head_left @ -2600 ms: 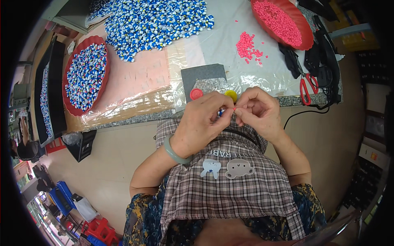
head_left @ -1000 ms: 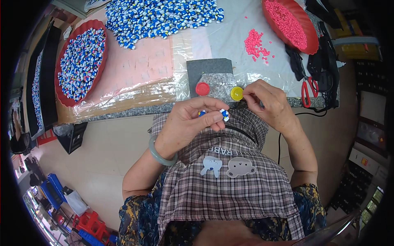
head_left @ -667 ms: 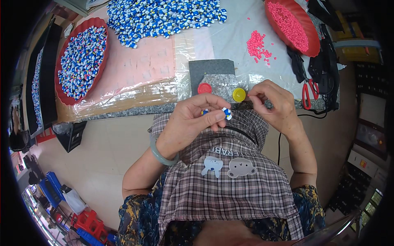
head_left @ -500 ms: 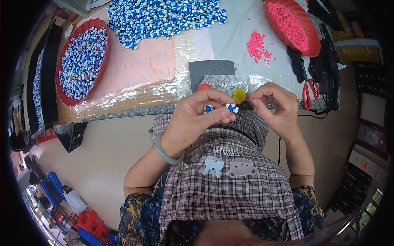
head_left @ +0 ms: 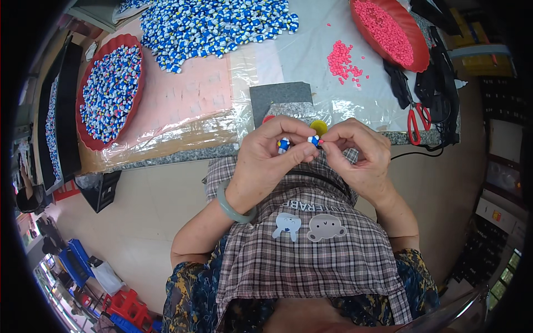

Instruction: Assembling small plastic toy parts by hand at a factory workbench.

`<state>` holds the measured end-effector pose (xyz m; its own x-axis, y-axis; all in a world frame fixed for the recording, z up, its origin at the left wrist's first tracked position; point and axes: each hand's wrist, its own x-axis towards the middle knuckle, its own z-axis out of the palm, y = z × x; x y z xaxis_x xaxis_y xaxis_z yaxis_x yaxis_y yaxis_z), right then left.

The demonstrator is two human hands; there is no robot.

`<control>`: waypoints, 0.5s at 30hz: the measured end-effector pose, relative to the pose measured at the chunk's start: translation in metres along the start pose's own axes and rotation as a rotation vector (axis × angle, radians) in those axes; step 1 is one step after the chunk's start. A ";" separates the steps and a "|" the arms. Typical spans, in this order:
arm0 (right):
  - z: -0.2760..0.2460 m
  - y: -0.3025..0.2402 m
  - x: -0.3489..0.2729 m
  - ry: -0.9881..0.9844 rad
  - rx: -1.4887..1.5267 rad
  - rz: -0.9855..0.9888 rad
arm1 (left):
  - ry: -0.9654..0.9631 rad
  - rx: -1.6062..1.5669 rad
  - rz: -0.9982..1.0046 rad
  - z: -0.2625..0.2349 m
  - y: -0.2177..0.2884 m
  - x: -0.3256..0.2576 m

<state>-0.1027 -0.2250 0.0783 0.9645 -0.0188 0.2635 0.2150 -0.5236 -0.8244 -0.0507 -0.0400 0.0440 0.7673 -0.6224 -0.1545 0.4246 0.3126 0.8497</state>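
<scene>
in the head view, the left hand (head_left: 265,149) is grasping, between thumb and index fingertip, one small blue-and-white piece (head_left: 313,140). a second piece (head_left: 283,145) of the same colours sits inside the curled fingers of this hand. the right hand (head_left: 358,154) has its grip pinched on a tiny pink piece (head_left: 321,142), just beside the blue-and-white piece; if the two are touching, i cannot tell. both hands are in front of the near edge of the table (head_left: 186,159).

behind the fingertips there is a yellow round dish (head_left: 319,126), and a red round dish (head_left: 268,118) is mostly hidden by the left hand. further away lie a large pile of blue-and-white pieces (head_left: 216,28) and a small heap of pink pieces (head_left: 343,62). a red bowl at the left (head_left: 99,144) and a red bowl at the right (head_left: 420,53) are filled with pieces.

for writing, the checked apron (head_left: 311,266) carries pale capital letters (head_left: 317,206), upside down and partly lost in a fold, above two animal patches (head_left: 326,228). a white box (head_left: 496,212) at far right has a small reddish mark, too small to read.
</scene>
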 end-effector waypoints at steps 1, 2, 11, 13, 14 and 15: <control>0.000 -0.001 0.000 -0.001 0.000 0.000 | 0.003 0.005 0.009 0.000 -0.001 0.000; 0.000 -0.001 0.000 -0.006 -0.024 -0.010 | 0.006 0.010 0.019 0.001 -0.001 0.000; -0.007 -0.005 0.002 -0.113 0.007 0.131 | -0.059 0.338 0.229 -0.006 -0.005 0.003; -0.010 -0.005 0.003 -0.139 0.115 0.239 | -0.082 0.363 0.237 -0.008 -0.005 0.003; -0.010 -0.005 0.004 -0.158 0.149 0.278 | -0.100 0.389 0.246 -0.009 -0.005 0.003; -0.011 -0.005 0.005 -0.176 0.181 0.315 | -0.108 0.387 0.250 -0.010 -0.003 0.004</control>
<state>-0.1003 -0.2324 0.0893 0.9957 0.0001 -0.0929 -0.0867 -0.3568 -0.9301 -0.0445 -0.0363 0.0357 0.7600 -0.6397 0.1149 0.0069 0.1847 0.9828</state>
